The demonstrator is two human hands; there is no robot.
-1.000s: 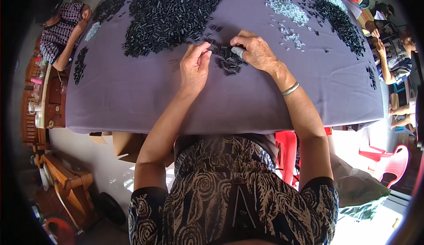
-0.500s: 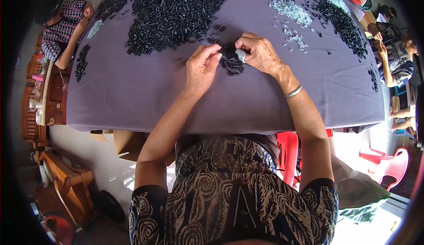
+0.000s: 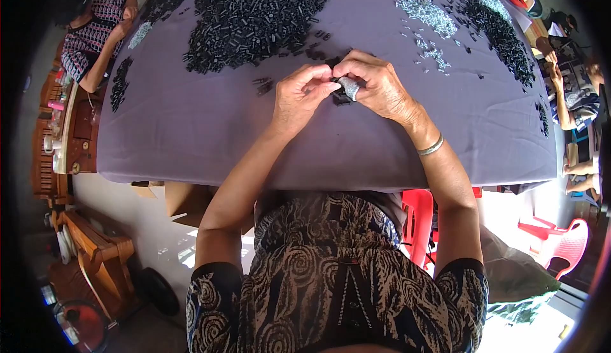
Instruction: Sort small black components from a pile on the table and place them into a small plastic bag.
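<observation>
My left hand (image 3: 296,98) and my right hand (image 3: 380,91) meet fingertip to fingertip above the table, both pinched. Whatever lies between the fingertips is too small and too covered to make out. A grey wrap (image 3: 349,87) sits on my right thumb. Just under and behind the fingers lies a small cluster of black cylindrical pieces (image 3: 341,99), partly hidden by my hands. A few more black pieces (image 3: 263,85) lie left of my left hand. Beyond them spreads a large heap of the same black pieces (image 3: 254,22).
A purple-grey cloth covers the table (image 3: 210,143). Silvery small parts (image 3: 428,17) and more black pieces (image 3: 499,38) lie at the right. At the left edge a person (image 3: 95,38) handles things; others sit at the far right. A red chair (image 3: 563,245) stands below right.
My hands have come together from apart, the right moving left and the left slightly right, until their fingertips meet. They now cover more of the small black cluster.
</observation>
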